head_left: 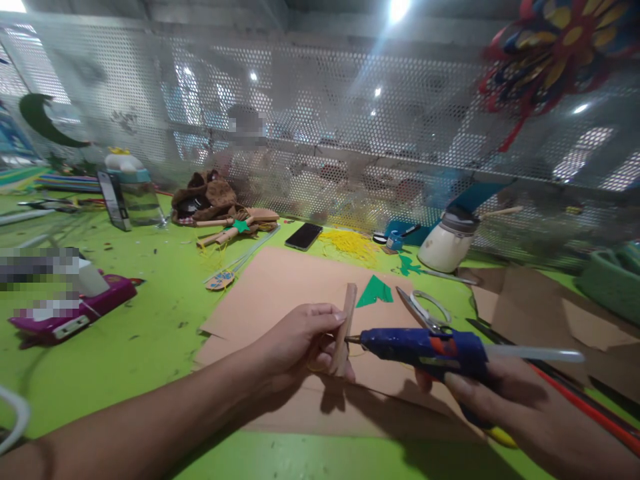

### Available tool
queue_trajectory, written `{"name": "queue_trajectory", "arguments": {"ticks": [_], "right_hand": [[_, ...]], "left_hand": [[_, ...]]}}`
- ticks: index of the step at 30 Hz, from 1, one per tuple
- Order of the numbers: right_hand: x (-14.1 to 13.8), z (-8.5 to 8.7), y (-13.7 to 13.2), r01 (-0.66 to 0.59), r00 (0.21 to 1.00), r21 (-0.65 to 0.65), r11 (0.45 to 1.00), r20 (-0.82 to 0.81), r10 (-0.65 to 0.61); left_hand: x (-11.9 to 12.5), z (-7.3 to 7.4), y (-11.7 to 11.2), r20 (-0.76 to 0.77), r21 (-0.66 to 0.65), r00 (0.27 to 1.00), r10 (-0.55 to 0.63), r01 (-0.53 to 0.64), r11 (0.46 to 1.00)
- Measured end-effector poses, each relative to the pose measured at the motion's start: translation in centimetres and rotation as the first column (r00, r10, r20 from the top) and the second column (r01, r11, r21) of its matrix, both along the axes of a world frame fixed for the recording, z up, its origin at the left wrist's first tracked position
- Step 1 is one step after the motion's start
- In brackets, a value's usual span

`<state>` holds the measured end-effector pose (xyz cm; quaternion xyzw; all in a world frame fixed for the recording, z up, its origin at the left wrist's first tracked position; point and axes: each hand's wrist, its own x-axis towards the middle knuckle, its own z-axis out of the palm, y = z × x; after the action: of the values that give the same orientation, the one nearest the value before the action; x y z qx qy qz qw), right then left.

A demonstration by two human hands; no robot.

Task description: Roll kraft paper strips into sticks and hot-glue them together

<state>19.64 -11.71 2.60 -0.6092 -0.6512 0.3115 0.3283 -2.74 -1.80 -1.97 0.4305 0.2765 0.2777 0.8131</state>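
Observation:
My left hand (300, 337) is closed around a small strip of brown cardboard (346, 327), which it holds upright over a large brown cardboard sheet (280, 287). My right hand (500, 393) grips a blue hot glue gun (425, 347) with a clear glue stick poking out of its back. The gun's nozzle touches the side of the strip. Just beyond the strip lie a green paper cutout (375, 291) and a pair of scissors (423, 310).
The green table (125, 333) carries a black phone (303, 236), yellow shreds (350, 243), a white jar (447, 243), a brown cloth heap (205, 197), a purple-based object (75, 310) and more cardboard pieces (550, 307) on the right. A perforated metal screen (320, 133) stands behind, with a person beyond it.

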Motion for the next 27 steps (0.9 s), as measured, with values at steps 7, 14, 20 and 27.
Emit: {"name": "queue_trajectory", "arguments": {"ticks": [7,14,20,27], "right_hand": [[-0.6,0.3,-0.5,0.022,0.998,-0.03,0.999,-0.053,-0.024],[0.1,-0.2,-0.2,0.066,0.998,0.047,0.997,0.008,-0.067],[0.1,-0.1,-0.2,0.06,0.997,0.068,0.996,0.049,-0.063],[0.6,0.0,0.1,-0.008,0.995,0.091,0.996,0.098,-0.001]], "left_hand": [[0.0,0.2,-0.1,-0.004,-0.011,1.0,-0.018,0.018,1.0],[0.0,-0.1,0.0,0.017,0.006,0.999,-0.045,0.045,0.999],[0.0,0.1,0.0,0.012,0.023,0.999,-0.053,0.053,0.998],[0.1,-0.1,-0.1,0.003,0.021,1.0,-0.026,0.026,0.999]]}}
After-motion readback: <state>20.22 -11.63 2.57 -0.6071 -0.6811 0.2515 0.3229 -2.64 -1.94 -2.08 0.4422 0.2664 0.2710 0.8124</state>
